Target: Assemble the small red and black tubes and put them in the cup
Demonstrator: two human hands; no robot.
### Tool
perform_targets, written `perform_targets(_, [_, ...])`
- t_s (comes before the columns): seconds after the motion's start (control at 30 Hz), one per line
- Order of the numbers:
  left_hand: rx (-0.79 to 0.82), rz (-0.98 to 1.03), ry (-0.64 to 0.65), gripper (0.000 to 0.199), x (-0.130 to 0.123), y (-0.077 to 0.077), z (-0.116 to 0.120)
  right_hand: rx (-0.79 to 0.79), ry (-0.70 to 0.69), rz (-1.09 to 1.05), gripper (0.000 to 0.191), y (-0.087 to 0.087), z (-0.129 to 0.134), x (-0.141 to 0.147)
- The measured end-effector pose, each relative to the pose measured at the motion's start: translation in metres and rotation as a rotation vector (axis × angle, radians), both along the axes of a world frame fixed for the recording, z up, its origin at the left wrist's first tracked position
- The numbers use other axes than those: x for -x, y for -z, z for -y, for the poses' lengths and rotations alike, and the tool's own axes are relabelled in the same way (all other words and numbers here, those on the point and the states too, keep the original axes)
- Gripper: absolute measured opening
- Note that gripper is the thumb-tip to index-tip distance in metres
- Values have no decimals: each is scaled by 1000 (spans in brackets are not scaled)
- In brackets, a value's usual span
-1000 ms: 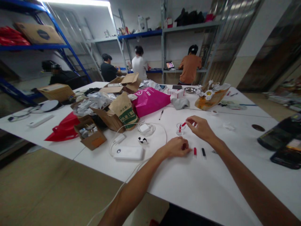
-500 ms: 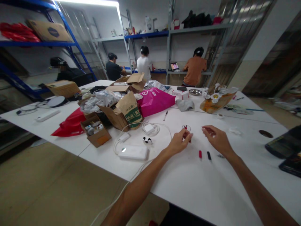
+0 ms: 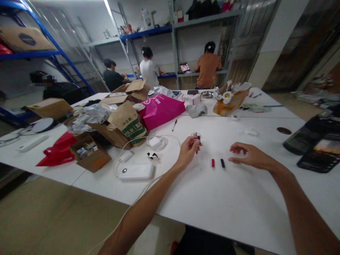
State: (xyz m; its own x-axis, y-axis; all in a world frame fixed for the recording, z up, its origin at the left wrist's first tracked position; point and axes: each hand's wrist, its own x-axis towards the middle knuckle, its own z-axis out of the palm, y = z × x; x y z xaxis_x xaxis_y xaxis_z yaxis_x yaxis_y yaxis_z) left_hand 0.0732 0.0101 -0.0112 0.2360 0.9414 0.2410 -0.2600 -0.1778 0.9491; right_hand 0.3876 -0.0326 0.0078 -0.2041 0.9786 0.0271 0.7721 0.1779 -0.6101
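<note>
Left hand: pinched on short black plastic-looking stick, middle of frame; a loose pinch could drop it.
Right hand: fingers apart.
Clear round cup: a bump could tip it.

The table is white. On it lie a pink bag, a red bag, a pen, a gray cloth, and a little red stick beside a little black stick.

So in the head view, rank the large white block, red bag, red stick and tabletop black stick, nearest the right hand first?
1. Black stick: just left
2. Red stick: farther left
3. White block: mid-left
4. Red bag: far left
</note>
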Motion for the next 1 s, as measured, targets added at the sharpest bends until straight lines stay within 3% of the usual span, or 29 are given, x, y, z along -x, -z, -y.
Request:
perform_targets(0.13, [17, -29, 7, 55, -2, 3, 4, 161, -82, 43, 50, 0, 2, -9])
perform_targets(0.3, [20, -65, 20, 53, -4, 5, 6, 200, -159, -12, 39, 1, 0, -8])
perform_targets(0.43, [25, -94, 13, 51, -3, 6, 6, 45, -108, -82, 41, 1, -1, -1])
perform_targets(0.63, [14, -122, -1, 48, -2, 3, 7, -242, 123, -373, 51, 3, -4, 31])
perform_targets(0.77, [27, -120, -14, 44, -5, 5, 7, -318, 218, -550, 51, 11, -7, 52])
perform_targets(1.0, [18, -153, -26, 36, -3, 11, 6, -352, 193, -650, 44, 21, -6, 70])
